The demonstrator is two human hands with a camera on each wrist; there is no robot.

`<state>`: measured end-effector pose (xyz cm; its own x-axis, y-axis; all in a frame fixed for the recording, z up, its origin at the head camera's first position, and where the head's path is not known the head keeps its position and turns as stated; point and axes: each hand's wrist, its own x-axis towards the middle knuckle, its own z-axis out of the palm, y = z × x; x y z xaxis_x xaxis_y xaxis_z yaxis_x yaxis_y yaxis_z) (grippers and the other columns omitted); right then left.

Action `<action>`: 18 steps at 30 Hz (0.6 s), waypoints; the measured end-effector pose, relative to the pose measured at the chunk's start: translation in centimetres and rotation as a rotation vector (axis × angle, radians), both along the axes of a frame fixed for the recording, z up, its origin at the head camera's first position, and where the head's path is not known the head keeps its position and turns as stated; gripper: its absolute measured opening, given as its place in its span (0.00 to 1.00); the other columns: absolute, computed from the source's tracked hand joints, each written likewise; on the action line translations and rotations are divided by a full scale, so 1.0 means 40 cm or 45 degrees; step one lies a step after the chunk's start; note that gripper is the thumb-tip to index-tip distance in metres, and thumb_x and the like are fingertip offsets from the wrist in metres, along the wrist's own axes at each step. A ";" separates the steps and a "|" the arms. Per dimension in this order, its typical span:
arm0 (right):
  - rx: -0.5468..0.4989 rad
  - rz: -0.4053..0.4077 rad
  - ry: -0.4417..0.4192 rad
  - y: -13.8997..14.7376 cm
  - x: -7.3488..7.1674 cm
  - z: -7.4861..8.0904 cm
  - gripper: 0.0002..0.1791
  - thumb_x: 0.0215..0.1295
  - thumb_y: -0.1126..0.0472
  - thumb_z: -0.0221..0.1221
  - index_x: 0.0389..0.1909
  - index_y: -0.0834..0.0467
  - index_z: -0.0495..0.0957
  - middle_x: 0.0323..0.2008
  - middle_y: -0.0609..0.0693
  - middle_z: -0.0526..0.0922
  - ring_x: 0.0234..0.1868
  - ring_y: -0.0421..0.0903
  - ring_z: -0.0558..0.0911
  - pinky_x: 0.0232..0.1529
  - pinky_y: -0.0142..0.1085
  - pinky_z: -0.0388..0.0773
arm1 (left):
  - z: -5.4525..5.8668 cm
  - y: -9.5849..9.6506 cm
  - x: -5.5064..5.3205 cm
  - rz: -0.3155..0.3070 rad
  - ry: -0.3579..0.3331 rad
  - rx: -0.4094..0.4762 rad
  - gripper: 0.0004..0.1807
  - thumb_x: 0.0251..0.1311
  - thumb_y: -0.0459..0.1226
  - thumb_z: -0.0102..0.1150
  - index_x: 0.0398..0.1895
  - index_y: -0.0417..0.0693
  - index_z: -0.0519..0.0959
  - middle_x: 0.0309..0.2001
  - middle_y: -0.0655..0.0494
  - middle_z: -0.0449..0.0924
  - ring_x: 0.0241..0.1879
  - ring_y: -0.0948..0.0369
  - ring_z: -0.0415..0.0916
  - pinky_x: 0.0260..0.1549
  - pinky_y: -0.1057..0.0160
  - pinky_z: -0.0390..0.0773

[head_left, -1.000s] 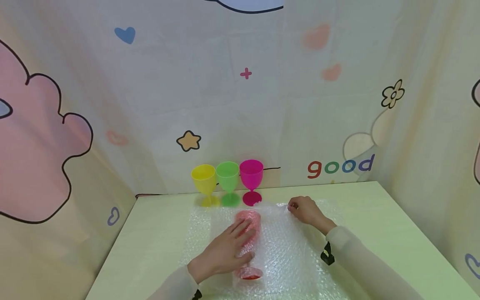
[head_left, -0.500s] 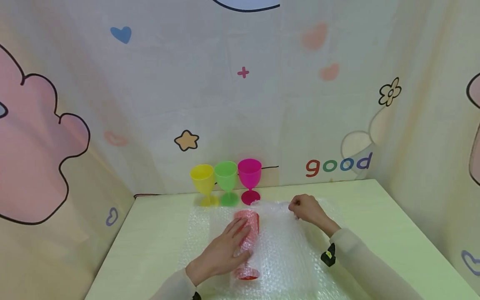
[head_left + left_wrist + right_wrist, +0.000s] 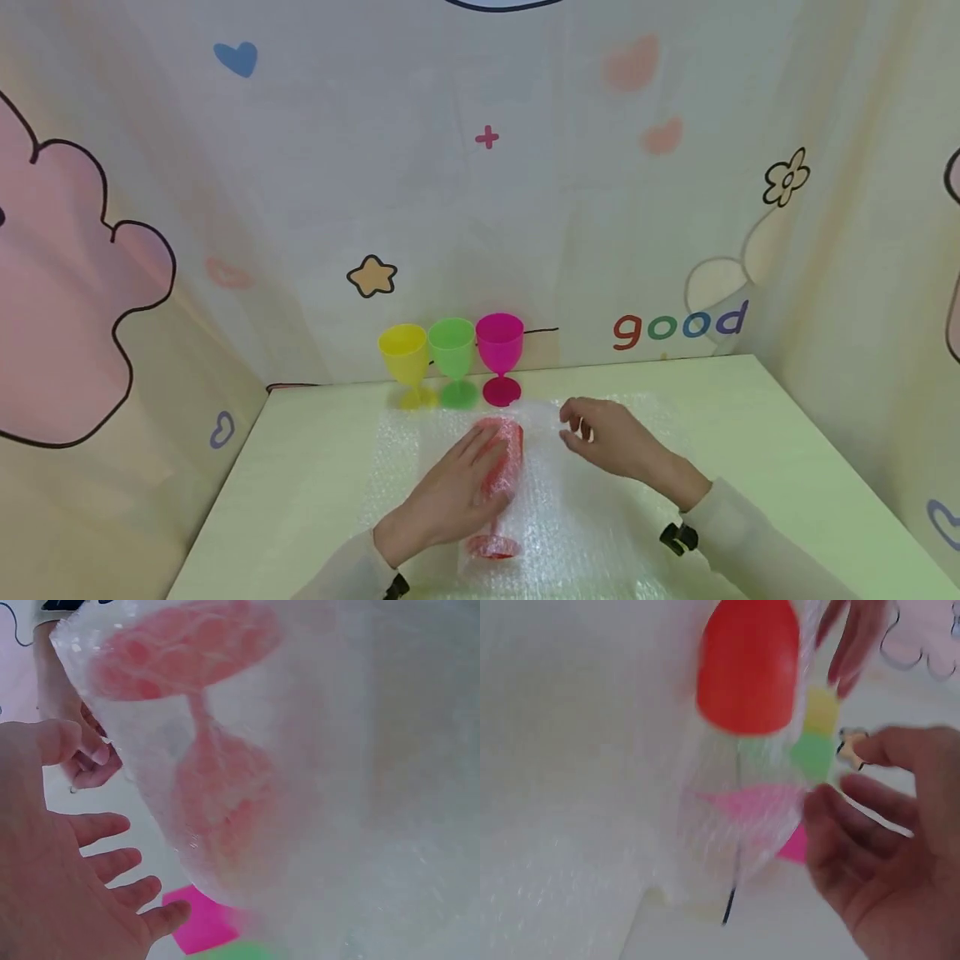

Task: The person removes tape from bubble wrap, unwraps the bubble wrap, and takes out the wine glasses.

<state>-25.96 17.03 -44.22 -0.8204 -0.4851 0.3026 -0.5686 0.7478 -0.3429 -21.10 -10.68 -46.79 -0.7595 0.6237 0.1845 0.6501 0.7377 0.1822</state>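
A red plastic goblet (image 3: 513, 465) lies on its side under a layer of bubble wrap (image 3: 577, 508), cup end away from me and foot towards me. My left hand (image 3: 446, 504) rests on the wrapped goblet with its fingers extended, covering part of the cup and stem. Right of the goblet, my right hand (image 3: 618, 439) hovers by the far part of the wrap, fingers loosely bent. The right wrist view shows a gap between that hand's thumb and fingers, beside the wrap (image 3: 697, 847), with nothing visible held. Blur hides fine detail there.
Yellow (image 3: 405, 354), green (image 3: 453, 346) and magenta (image 3: 501, 342) goblets stand upright in a row at the back of the pale table (image 3: 300, 467), just beyond the wrap. A printed curtain (image 3: 315, 192) hangs behind the table and along its sides.
My right hand has let go of the far edge of the bubble wrap and shifted slightly towards me, its fingers loosening. The left hand has stayed on the goblet.
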 end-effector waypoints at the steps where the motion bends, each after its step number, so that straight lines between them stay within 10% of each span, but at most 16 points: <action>1: 0.051 0.081 -0.039 -0.010 0.014 0.004 0.10 0.61 0.58 0.65 0.41 0.55 0.80 0.34 0.45 0.83 0.32 0.41 0.80 0.34 0.33 0.79 | 0.004 0.007 0.001 -0.006 0.000 0.000 0.37 0.69 0.56 0.46 0.75 0.48 0.60 0.78 0.51 0.52 0.79 0.51 0.45 0.75 0.51 0.54; 10: 0.359 0.180 -0.416 -0.034 0.039 -0.064 0.42 0.52 0.45 0.71 0.68 0.52 0.69 0.71 0.55 0.67 0.70 0.56 0.69 0.65 0.55 0.71 | -0.013 0.046 -0.001 0.003 -0.117 -0.125 0.41 0.67 0.61 0.46 0.77 0.52 0.56 0.80 0.52 0.46 0.79 0.51 0.43 0.75 0.46 0.52; 18: 0.419 0.107 -0.598 -0.018 0.029 -0.107 0.50 0.45 0.39 0.73 0.71 0.45 0.66 0.77 0.51 0.58 0.77 0.55 0.57 0.70 0.58 0.64 | -0.030 0.016 0.000 0.069 -0.101 -0.161 0.42 0.67 0.63 0.43 0.78 0.53 0.54 0.80 0.56 0.44 0.80 0.53 0.41 0.76 0.51 0.53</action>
<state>-24.78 16.30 -48.51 -0.7848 -0.5614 -0.2625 -0.4739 0.8165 -0.3297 -21.09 -10.03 -48.00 -0.8019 0.5958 0.0454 0.5959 0.7917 0.1348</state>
